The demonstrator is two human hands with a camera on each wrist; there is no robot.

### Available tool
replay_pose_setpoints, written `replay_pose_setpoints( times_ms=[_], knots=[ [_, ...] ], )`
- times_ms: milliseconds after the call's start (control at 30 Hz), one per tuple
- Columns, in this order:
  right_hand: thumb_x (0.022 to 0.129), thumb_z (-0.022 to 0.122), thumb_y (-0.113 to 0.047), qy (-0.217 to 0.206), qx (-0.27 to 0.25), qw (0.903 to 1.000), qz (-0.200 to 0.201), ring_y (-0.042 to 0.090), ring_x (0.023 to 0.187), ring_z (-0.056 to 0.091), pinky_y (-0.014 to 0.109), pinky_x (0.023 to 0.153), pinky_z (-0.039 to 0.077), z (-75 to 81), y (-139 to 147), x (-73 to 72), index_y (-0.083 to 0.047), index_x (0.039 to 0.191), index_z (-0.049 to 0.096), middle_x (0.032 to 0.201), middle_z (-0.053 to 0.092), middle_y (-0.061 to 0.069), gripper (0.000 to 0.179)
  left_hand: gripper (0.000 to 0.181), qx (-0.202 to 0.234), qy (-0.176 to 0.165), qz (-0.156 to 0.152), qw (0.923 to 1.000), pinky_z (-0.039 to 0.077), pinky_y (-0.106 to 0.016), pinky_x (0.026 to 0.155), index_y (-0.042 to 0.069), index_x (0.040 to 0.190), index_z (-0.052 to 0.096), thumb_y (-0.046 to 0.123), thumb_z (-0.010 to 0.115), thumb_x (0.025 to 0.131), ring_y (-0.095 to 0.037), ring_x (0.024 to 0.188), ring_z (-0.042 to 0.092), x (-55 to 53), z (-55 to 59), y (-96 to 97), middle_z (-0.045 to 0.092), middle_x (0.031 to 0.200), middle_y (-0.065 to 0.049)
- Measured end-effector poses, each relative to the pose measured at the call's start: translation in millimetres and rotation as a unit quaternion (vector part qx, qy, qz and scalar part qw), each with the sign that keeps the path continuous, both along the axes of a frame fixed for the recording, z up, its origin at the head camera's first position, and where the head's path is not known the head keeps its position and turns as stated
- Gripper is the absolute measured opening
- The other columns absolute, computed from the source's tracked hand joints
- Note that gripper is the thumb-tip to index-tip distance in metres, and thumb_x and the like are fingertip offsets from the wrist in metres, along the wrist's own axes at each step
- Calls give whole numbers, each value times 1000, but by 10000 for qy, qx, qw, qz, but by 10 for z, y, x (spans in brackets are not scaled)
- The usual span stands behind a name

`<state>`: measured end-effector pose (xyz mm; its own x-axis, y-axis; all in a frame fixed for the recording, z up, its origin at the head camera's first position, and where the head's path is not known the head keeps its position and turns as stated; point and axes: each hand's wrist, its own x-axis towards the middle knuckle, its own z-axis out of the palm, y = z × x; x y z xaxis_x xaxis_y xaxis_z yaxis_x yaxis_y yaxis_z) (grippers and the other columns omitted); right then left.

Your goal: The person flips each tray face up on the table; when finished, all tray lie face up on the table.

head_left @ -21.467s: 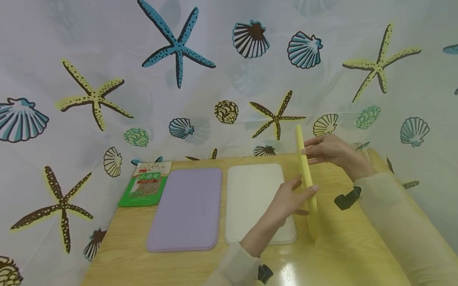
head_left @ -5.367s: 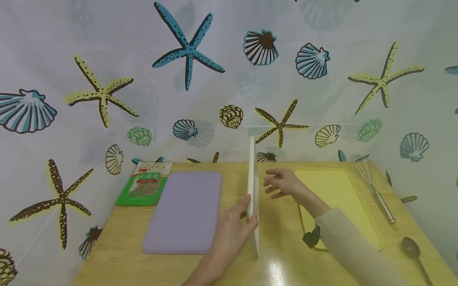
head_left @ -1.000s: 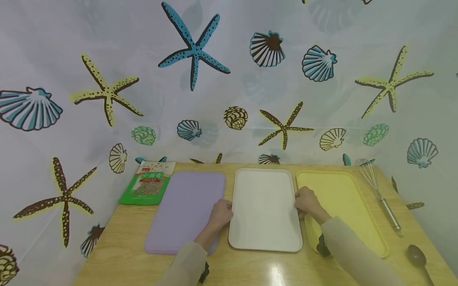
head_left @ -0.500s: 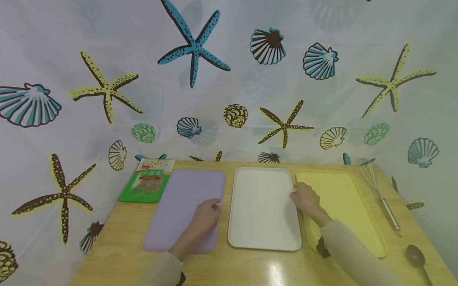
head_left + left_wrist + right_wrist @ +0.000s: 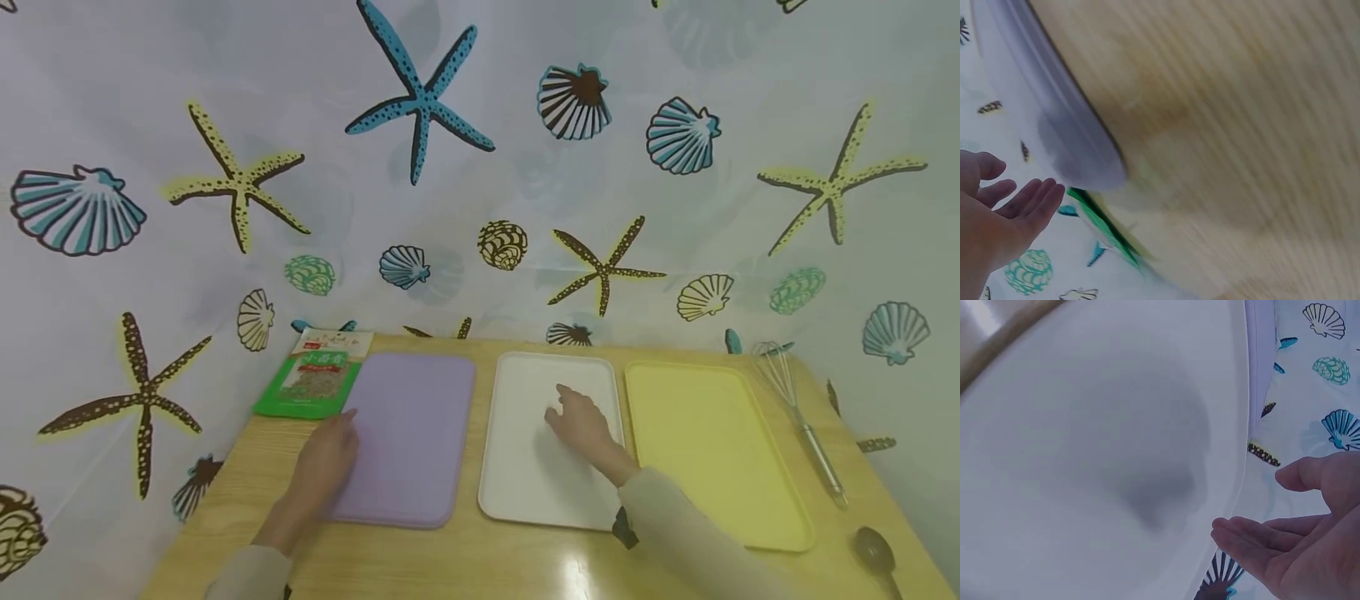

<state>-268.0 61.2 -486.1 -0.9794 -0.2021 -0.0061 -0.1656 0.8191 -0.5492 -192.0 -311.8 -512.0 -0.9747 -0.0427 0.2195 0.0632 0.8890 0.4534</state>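
My left hand (image 5: 324, 461) hovers at the left edge of the purple tray (image 5: 408, 442), its fingers loosely bent and holding nothing. In the left wrist view the fingers of that hand (image 5: 1013, 212) lie near the tray's rounded corner. Over the white tray (image 5: 525, 475) is my right hand (image 5: 583, 427), empty, casting a shadow on the tray's surface. The right wrist view shows its thumb and fingers (image 5: 1254, 547) apart. To the right lies the yellow tray (image 5: 712, 450). A green and white seasoning packet (image 5: 315, 375) sits at the back left, just beyond my left fingertips.
A wire whisk (image 5: 806, 433) lies along the table's right side, with a dark spoon (image 5: 875, 550) nearer the front. The wooden table (image 5: 420, 558) backs onto a white curtain (image 5: 480, 183) printed with shells and starfish.
The yellow tray, then the white tray, went from being held on edge to lying flat. Both hands have left the white tray's sides; the left crossed the purple tray leftward, the right moved over the white tray.
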Motion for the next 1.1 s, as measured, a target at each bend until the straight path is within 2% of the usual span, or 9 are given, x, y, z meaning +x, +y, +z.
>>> replay_pose_setpoints(
  times_ms=[67,167,300,367,633,733,833,967,1100],
  knots=[
    [91,57,-16,-11,17,9999,101,32,98,65,42,76,57,-4,-135,22,9,135,47,121,62,24,51,36,-199,198,-29,9996,47,-59,90,-12,128,51,4,48,95,-48,109,54,15,-18,-85,57,118,-32],
    [92,58,-17,-101,78,9996,263,24,85,63,35,67,56,-20,-318,69,8,137,46,127,59,24,53,37,-323,281,-27,9991,48,-60,89,-12,127,51,5,51,94,-49,109,54,21,-38,-152,55,119,-33],
    [93,57,-17,-123,88,9984,553,20,72,58,30,55,50,-69,-528,139,8,138,43,128,58,25,54,39,-479,92,-5,9988,47,-61,90,-11,130,49,9,51,96,-50,111,52,5,-90,-208,53,123,-33],
    [93,57,-18,-40,162,9977,653,20,73,58,29,54,50,-88,-624,172,8,138,43,126,59,24,54,41,-523,13,-18,9986,45,-62,92,-10,132,48,11,51,97,-50,113,50,-10,-121,-235,52,124,-33],
    [91,57,-13,111,150,9958,895,19,60,57,24,41,46,-179,-949,226,9,139,41,107,64,20,55,48,-650,-161,-98,9977,41,-60,98,-11,136,43,19,52,99,-49,120,47,-62,-181,-261,49,129,-34],
    [94,55,-14,161,142,9951,961,26,73,65,28,47,52,-192,-1070,229,10,137,43,110,64,22,50,48,-678,-190,-96,9975,41,-60,99,-10,135,45,20,52,99,-49,120,46,-73,-181,-264,50,129,-33],
    [94,54,-14,349,234,9943,979,34,95,62,35,61,57,-195,-1179,237,10,135,46,117,61,24,48,47,-659,-269,-107,9974,40,-60,100,-10,135,45,20,51,99,-48,120,47,-88,-185,-271,50,129,-33],
    [90,54,-8,470,208,9941,953,37,104,57,40,73,57,-178,-1300,253,12,134,46,120,58,26,49,47,-646,-424,-71,9970,40,-60,100,-11,134,46,20,50,99,-48,120,47,-127,-182,-271,50,129,-33],
    [90,56,-9,399,389,9950,833,37,102,58,41,76,57,-180,-1411,264,12,133,46,118,59,27,49,47,-596,-628,-52,9962,37,-61,102,-13,133,45,19,50,99,-50,121,45,-151,-177,-269,49,130,-34]
  ],
)
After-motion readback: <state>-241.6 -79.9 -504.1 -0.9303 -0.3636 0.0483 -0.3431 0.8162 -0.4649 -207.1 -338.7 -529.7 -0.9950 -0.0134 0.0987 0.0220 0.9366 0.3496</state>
